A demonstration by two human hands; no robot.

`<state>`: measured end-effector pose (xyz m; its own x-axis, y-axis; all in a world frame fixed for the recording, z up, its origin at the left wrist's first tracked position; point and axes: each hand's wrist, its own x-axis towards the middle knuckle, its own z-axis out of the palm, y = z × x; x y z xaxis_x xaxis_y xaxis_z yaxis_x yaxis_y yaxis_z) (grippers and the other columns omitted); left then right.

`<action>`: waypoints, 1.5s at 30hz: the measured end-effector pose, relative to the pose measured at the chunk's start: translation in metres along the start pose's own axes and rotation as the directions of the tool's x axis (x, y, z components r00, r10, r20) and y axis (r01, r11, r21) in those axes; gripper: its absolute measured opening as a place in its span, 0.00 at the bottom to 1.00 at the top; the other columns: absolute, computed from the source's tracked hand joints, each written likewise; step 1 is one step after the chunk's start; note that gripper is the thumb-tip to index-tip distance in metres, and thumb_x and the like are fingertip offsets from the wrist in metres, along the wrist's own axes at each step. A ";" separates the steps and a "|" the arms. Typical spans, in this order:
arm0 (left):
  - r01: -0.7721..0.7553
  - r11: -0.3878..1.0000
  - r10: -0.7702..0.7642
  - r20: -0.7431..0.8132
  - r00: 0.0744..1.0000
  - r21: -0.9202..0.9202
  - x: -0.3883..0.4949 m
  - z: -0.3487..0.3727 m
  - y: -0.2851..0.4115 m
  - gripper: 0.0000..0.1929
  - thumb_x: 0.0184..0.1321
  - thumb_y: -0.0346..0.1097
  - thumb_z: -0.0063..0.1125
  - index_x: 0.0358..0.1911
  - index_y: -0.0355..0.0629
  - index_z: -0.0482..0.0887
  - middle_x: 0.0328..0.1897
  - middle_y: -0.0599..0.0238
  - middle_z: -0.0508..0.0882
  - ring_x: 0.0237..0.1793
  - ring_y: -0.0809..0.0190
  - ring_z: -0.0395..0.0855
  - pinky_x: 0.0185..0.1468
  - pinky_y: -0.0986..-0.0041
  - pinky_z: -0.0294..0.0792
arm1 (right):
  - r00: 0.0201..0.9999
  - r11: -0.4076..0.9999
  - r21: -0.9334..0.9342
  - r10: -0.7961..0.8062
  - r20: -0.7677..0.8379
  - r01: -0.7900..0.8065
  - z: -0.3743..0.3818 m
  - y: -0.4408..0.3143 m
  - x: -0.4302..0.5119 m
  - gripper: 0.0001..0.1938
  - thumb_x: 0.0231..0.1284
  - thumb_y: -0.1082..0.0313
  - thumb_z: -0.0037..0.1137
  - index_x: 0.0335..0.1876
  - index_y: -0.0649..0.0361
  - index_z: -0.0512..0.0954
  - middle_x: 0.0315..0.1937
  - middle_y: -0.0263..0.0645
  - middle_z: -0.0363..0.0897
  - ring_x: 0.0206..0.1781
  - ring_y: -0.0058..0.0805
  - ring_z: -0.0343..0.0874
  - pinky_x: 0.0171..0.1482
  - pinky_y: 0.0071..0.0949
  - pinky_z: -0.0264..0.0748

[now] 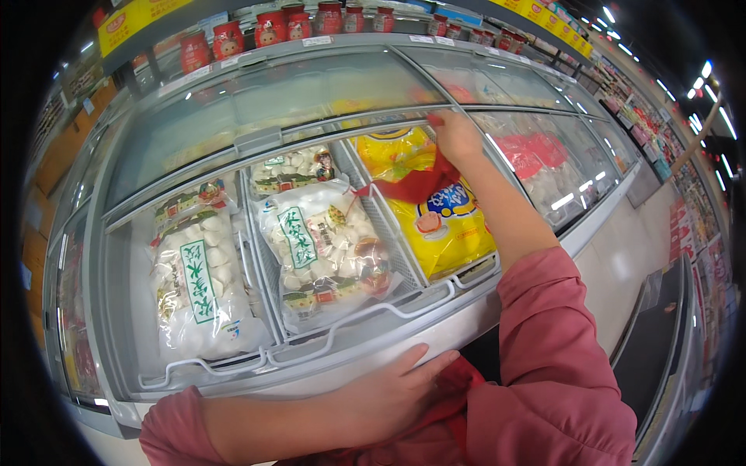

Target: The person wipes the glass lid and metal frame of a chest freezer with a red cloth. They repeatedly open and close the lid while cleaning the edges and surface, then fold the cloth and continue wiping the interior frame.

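Note:
My right hand (457, 137) grips a red cloth (417, 179), which hangs across yellow food bags (449, 224) in a chest freezer (373, 349). The hand is at the edge of the freezer's glass lid (280, 96). A thin red string trails from the cloth toward a clear bag of white dumplings (323, 250) in the middle compartment. Low in front of the freezer, my left hand (396, 390) has its fingers apart and its palm turned down, beside the red fabric (446, 402) at my front. Another dumpling bag (201, 285) lies in the left compartment.
White wire dividers (361, 314) separate the compartments. Red jars (271, 29) line the shelf behind the glass. More frozen bags (530, 157) sit under glass to the right. A black surface with a raised edge (647, 332) stands across the floor at right.

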<state>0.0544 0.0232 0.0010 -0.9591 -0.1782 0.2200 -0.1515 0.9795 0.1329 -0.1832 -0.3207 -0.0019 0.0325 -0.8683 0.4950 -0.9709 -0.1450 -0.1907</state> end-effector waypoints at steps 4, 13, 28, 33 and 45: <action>-0.017 0.999 0.007 0.318 0.948 0.031 0.003 -0.008 0.003 0.21 0.58 0.39 0.46 0.53 0.39 0.80 0.64 0.55 0.76 0.78 0.50 0.51 0.76 0.51 0.46 | 0.975 0.979 0.095 -0.190 0.112 0.180 -0.003 -0.058 -0.015 0.15 0.59 0.68 0.54 0.52 0.50 0.81 0.48 0.49 0.82 0.49 0.50 0.82 0.52 0.45 0.78; 0.005 0.999 0.008 0.319 0.948 -0.040 0.006 -0.022 -0.001 0.19 0.59 0.36 0.47 0.51 0.37 0.80 0.57 0.54 0.79 0.78 0.47 0.50 0.77 0.48 0.46 | 0.898 0.881 0.302 -0.418 0.138 0.364 0.017 -0.139 -0.030 0.13 0.60 0.64 0.54 0.49 0.52 0.83 0.43 0.47 0.84 0.47 0.50 0.82 0.50 0.47 0.77; 0.173 0.917 -0.182 0.009 0.983 -0.360 -0.007 0.030 0.007 0.19 0.63 0.31 0.47 0.55 0.31 0.80 0.71 0.50 0.67 0.67 0.45 0.66 0.71 0.66 0.61 | 0.989 0.976 -0.208 0.086 0.122 -0.060 -0.018 -0.011 0.025 0.12 0.62 0.68 0.52 0.47 0.53 0.83 0.50 0.47 0.82 0.52 0.48 0.83 0.54 0.43 0.80; 0.133 0.952 -0.147 -0.032 0.989 -0.277 -0.006 0.021 0.006 0.19 0.61 0.33 0.47 0.51 0.33 0.84 0.74 0.47 0.66 0.72 0.45 0.61 0.77 0.64 0.55 | 0.992 0.986 -0.164 -0.016 0.123 0.037 -0.021 -0.022 0.029 0.13 0.59 0.69 0.51 0.45 0.49 0.85 0.43 0.47 0.85 0.50 0.48 0.83 0.52 0.44 0.79; 0.147 0.934 -0.163 -0.025 0.986 -0.326 -0.005 0.040 0.009 0.18 0.59 0.32 0.49 0.47 0.28 0.85 0.77 0.46 0.60 0.74 0.42 0.59 0.77 0.61 0.54 | 0.977 0.958 -0.192 -0.204 0.067 0.213 0.006 -0.038 0.027 0.21 0.63 0.70 0.47 0.62 0.45 0.76 0.51 0.47 0.82 0.53 0.47 0.82 0.53 0.43 0.78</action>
<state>0.0486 0.0368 -0.0378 -0.9152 -0.3381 0.2193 -0.2040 0.8579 0.4715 -0.1440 -0.3415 0.0132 0.2459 -0.8501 0.4656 -0.9686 -0.2334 0.0854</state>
